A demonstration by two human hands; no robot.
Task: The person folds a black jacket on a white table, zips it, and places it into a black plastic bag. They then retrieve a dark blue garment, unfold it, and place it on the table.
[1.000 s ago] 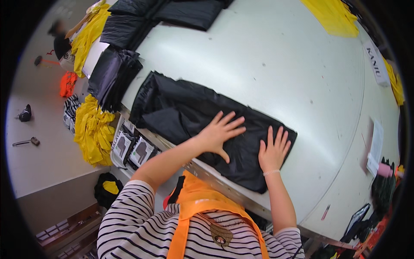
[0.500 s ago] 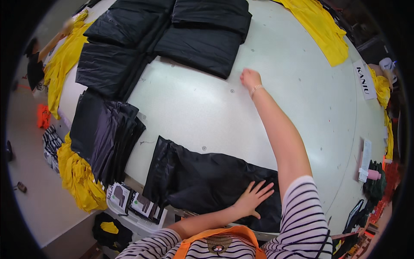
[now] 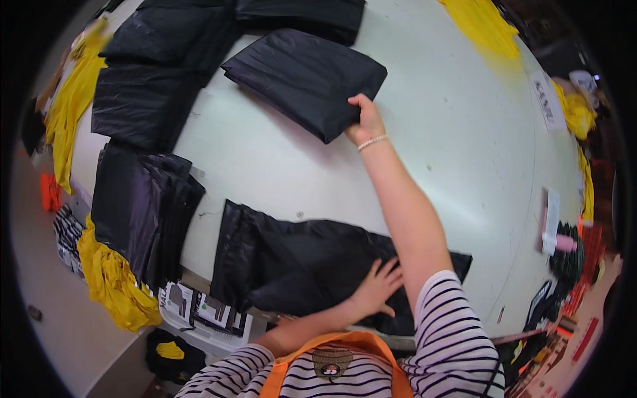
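Observation:
My right hand (image 3: 366, 122) grips the near right corner of a folded black garment (image 3: 302, 79), thumb on top. The bundle is tilted, its near edge lifted off the pale table. Close to me, a second black garment (image 3: 285, 262) of the same thin, slightly shiny cloth lies spread along the table's front edge. Flat on its right part rests my left hand (image 3: 379, 288), fingers spread, holding nothing. My right forearm and sleeve cover some of that cloth.
More folded black garments (image 3: 146, 106) lie in stacks at the far left. Nearer stands another black stack (image 3: 142, 205), beside a yellow cloth pile (image 3: 116, 278). A white bin (image 3: 225, 337) with printed packages sits by the front edge. A pink spool (image 3: 565, 243) is at the right.
My right hand, empty in the air before, now holds a folded black garment, pulled nearer from the far stack. My left hand stays on the front garment. The whole view has shifted slightly.

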